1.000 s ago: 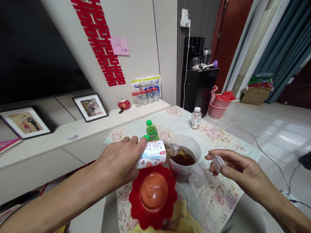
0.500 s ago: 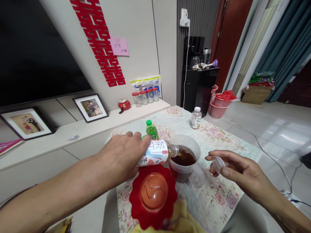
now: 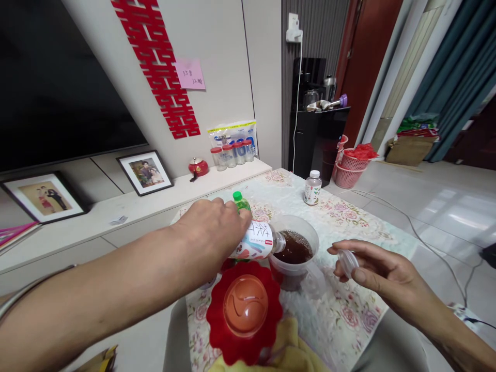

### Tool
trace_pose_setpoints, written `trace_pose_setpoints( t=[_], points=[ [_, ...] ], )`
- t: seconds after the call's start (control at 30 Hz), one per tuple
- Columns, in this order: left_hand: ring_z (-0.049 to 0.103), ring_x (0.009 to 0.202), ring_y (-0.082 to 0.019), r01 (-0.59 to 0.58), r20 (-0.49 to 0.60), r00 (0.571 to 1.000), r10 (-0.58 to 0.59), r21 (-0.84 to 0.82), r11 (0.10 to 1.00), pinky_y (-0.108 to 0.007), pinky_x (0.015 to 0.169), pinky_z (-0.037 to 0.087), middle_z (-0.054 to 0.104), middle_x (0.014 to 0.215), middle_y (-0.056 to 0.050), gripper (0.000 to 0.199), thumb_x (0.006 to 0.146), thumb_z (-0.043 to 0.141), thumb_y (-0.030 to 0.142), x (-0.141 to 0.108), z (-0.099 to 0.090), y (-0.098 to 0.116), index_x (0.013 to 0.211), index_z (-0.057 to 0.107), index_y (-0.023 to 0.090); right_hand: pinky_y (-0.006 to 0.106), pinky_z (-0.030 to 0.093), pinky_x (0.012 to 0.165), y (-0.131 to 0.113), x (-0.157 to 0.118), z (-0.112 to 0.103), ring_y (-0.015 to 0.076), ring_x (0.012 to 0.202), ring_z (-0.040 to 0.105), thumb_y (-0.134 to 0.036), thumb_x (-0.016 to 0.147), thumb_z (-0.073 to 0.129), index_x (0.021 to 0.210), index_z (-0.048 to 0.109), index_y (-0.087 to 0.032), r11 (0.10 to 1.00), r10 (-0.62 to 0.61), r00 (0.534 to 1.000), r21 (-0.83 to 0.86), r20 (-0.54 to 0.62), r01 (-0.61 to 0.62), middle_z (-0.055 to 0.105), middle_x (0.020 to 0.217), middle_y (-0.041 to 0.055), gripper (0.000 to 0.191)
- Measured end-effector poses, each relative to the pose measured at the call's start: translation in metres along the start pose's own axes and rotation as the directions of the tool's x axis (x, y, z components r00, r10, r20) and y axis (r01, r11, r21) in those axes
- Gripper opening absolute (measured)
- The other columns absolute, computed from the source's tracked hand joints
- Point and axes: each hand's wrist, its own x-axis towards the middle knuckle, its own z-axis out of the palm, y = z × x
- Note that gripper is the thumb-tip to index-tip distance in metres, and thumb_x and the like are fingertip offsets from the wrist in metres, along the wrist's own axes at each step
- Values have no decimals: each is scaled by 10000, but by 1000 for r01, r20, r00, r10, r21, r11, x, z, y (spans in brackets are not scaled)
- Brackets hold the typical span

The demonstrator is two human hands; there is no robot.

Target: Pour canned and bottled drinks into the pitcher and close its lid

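Observation:
My left hand (image 3: 217, 227) is wrapped round a clear bottle (image 3: 258, 240) with a white, colourful label. The bottle lies nearly level, its mouth over the rim of a translucent plastic jug (image 3: 315, 235). Dark brown liquid (image 3: 294, 249) with bubbles on top fills part of the jug. To the right of the jug's handle, my right hand (image 3: 375, 271) pinches a clear plastic cap (image 3: 348, 262) between thumb and fingers. In front of the jug stands a red scalloped dish (image 3: 215, 310) with an orange moulded piece (image 3: 246, 305) at its middle. A green-capped bottle (image 3: 241, 200) is partly hidden behind my left hand.
A white-capped bottle (image 3: 313, 188) stands farther back on the flowered tablecloth (image 3: 351, 310). A yellow cloth (image 3: 290, 346) lies at the near edge. Behind, a white ledge (image 3: 182, 191) carries framed photos, a red pot (image 3: 198, 166) and several red-lidded jars (image 3: 229, 156).
My left hand has shifted slightly right and up with the bottle, tilting it more. The stream seen earlier at its mouth no longer shows clearly. My right hand has stayed in place.

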Motion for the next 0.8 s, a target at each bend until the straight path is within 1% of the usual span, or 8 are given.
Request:
trace_pose_setpoints(
  t=[0.23,0.37,0.47,0.53,0.63,0.73,0.8],
  points=[
    [664,1054,-385,-40,28,999,37,111,993,-429,879,496,722,1184,-165,839,532,929,132,3,-22,14,1313,636,221,419,660,888,12,1,-7,252,888,786,-478,824,851,1190,801,-284,999,-19,999,48,45,17,819,924,72,417],
    [622,1097,-391,-37,-36,999,39,64,997,-433,911,467,714,1184,-122,847,439,981,137,5,-25,20,1218,676,270,404,659,888,9,-2,-7,246,892,790,-463,819,862,1176,807,-300,998,-1,999,66,32,-1,822,948,65,397],
    [605,1097,-401,-39,-68,997,42,47,998,-440,895,456,706,1179,-126,837,418,1009,175,5,-26,23,1185,689,266,403,655,896,8,-3,-7,250,893,791,-468,807,871,1163,812,-290,997,10,1000,73,20,-11,824,957,70,402],
    [609,1066,-403,-52,-86,994,60,92,994,-444,861,459,701,1164,-143,819,433,1008,184,5,-26,26,1186,692,244,395,653,895,8,-3,-8,246,894,789,-468,811,868,1168,810,-289,997,6,1000,70,22,-7,824,955,71,404],
    [616,1028,-400,-53,-153,984,86,211,976,-452,816,467,697,1115,-146,733,492,988,202,2,-25,32,1167,703,224,360,652,864,6,-4,-7,233,880,785,-481,804,871,1162,810,-293,998,1,1000,60,26,-3,822,926,64,409],
    [619,1003,-381,-41,-198,974,114,338,940,-444,777,471,699,1092,-143,634,585,951,236,0,-24,37,1170,708,210,333,639,856,2,-6,-4,225,881,780,-507,779,885,1138,810,-295,998,28,999,55,-19,-27,819,907,55,423],
    [619,986,-369,-31,-229,965,128,386,922,-437,763,468,699,1079,-141,610,610,939,241,-1,-21,38,1172,705,204,334,632,849,-2,-8,-2,228,883,776,-525,767,889,1134,806,-290,998,41,998,54,-52,-38,818,901,56,444]
  ],
)
